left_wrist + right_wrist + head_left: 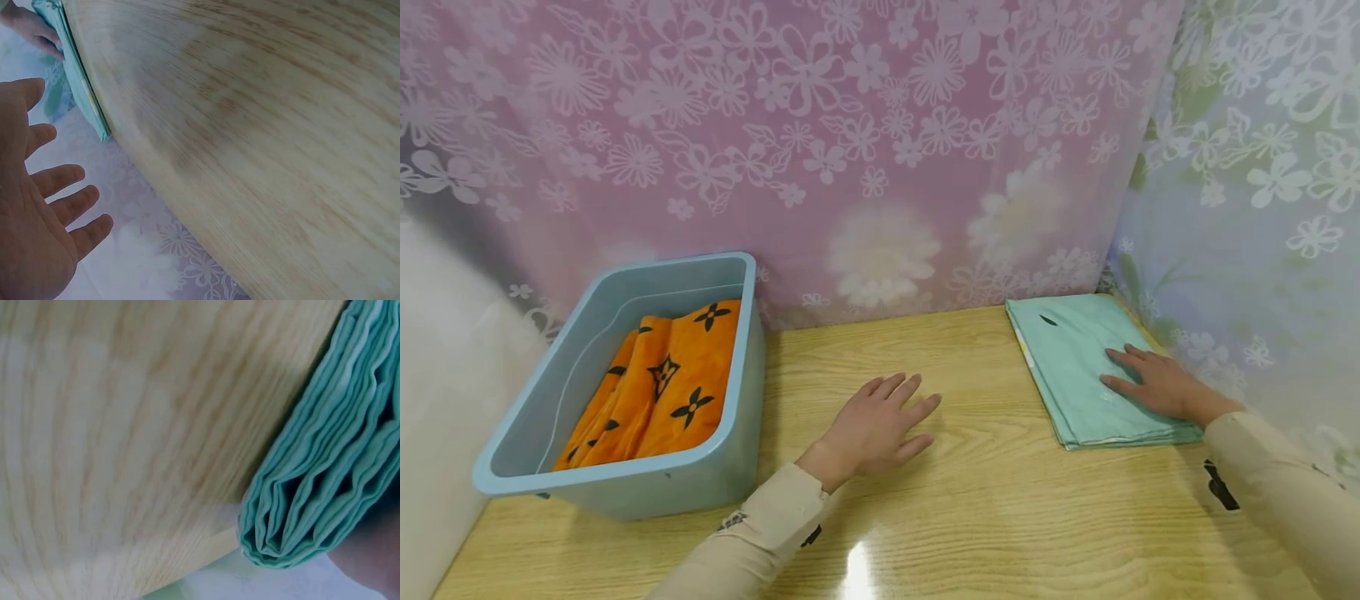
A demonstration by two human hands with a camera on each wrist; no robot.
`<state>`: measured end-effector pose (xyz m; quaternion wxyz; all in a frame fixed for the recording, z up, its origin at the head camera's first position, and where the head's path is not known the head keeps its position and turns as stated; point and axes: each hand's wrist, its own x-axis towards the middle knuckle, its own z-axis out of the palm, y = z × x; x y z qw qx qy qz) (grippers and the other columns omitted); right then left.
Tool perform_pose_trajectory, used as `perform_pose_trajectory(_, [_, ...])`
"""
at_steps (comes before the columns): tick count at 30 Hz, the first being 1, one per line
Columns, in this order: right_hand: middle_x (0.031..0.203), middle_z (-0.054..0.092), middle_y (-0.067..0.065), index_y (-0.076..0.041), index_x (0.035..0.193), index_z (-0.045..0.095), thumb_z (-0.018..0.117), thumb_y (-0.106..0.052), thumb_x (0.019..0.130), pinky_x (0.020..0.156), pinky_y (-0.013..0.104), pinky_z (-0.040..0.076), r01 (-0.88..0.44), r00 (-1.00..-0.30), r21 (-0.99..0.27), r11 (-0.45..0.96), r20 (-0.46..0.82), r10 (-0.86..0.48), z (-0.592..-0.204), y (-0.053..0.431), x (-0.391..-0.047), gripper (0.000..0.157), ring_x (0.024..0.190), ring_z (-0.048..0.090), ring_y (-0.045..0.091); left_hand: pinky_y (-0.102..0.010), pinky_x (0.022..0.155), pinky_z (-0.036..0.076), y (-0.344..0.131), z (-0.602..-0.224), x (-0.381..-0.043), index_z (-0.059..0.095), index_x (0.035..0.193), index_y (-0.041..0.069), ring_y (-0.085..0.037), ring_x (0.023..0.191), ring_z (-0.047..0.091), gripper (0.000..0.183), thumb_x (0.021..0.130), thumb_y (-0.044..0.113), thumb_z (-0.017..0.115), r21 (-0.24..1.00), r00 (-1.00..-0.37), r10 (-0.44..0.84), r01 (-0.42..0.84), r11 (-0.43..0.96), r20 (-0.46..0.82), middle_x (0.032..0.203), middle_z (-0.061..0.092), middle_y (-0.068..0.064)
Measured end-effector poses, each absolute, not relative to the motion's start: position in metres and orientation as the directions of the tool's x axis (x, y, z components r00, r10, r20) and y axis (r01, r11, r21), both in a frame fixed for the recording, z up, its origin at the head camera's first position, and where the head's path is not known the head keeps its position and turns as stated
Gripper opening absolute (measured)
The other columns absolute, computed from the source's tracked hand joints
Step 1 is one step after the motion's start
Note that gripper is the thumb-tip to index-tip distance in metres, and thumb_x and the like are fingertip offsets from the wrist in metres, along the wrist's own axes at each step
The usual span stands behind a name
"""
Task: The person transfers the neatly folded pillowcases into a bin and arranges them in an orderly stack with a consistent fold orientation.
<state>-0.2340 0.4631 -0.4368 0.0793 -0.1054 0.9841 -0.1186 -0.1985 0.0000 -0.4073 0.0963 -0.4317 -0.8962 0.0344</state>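
Observation:
A mint-green cloth [1067, 367], folded into a flat rectangle, lies at the right side of the table. On its top rests my right hand [1165, 385], fingers extended. The right wrist view shows the many stacked layers of the folded cloth [325, 469] from the side, with a blurred bit of my hand [369, 556] at the edge. My left hand [874, 429] hovers over the middle of the table, fingers spread and holding nothing. In the left wrist view the left palm [37, 206] shows with its fingers apart.
At the left stands a blue-grey plastic tub [748, 333] with an orange cloth [662, 383] with dark flower motifs inside. A pink flowered curtain [820, 150] hangs behind the wooden table [1000, 517]; a pale flowered curtain [1255, 208] hangs at the right.

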Motion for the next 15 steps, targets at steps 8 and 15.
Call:
perform_pose_trajectory(8, [0.142,0.022,0.041,0.005,0.145,0.033,0.047,-0.049,0.098,0.096,0.071,0.019,-0.184,-0.966,-0.259,0.948,-0.131,-0.223,-0.436,0.443,-0.222,0.073,0.125,0.021,0.061,-0.044,0.105,0.034,-0.012,-0.407,-0.195,0.043,0.145,0.026,-0.028,0.133,0.038,0.052,0.099,0.051,0.041,-0.132,-0.619,0.773,0.762,0.634,0.137,0.145,0.042,-0.010])
perform_pose_trajectory(15, [0.142,0.027,0.039,0.003,0.143,0.038,0.046,-0.052,0.097,0.099,0.067,0.021,-0.223,-0.966,-0.204,0.953,-0.086,-0.245,-0.435,0.408,-0.206,0.072,0.126,0.027,0.057,-0.045,0.105,0.034,-0.025,-0.409,-0.192,0.043,0.145,0.026,-0.028,0.133,0.037,0.052,0.099,0.050,0.042,-0.123,-0.639,0.759,0.749,0.651,0.126,0.146,0.041,-0.010])
